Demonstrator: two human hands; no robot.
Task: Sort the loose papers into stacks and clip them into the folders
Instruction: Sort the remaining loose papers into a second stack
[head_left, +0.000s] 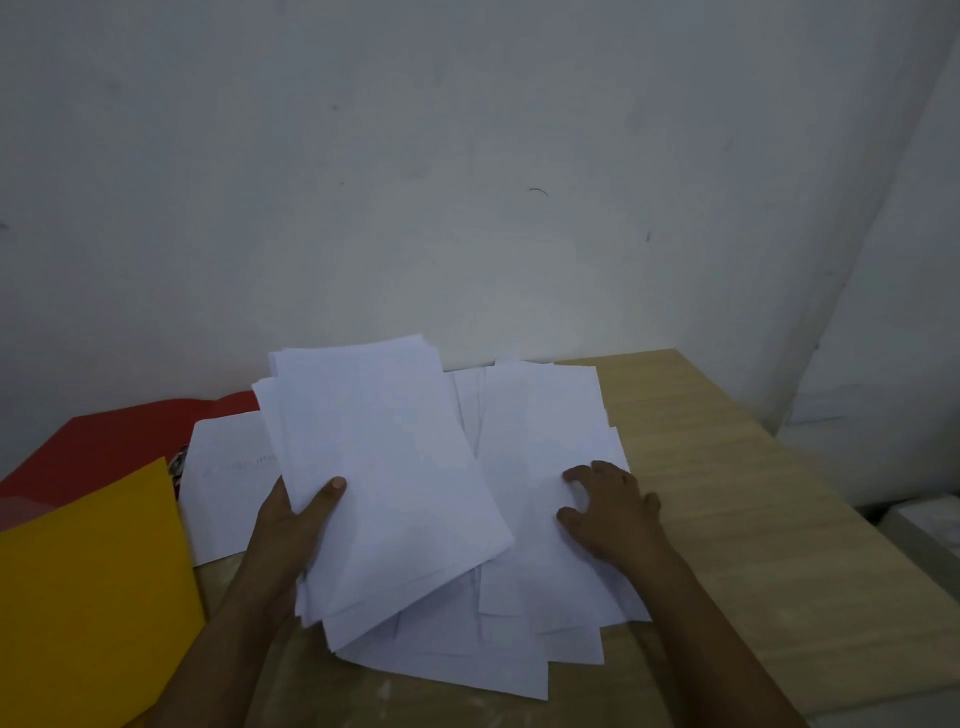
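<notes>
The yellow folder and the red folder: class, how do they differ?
The yellow folder lies nearer the person; the red folder lies behind it, by the wall. The yellow overlaps the red. The red has a white sheet on it; the yellow is bare. Both lie flat, left of the papers.

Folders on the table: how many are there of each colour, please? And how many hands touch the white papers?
Red folder: 1
Yellow folder: 1
Hands touching the papers: 2, the left hand gripping a stack of papers, the right hand resting on the loose papers
Total: 2 folders and 2 hands, 4 in all. The sheets overlap too much to count.
</notes>
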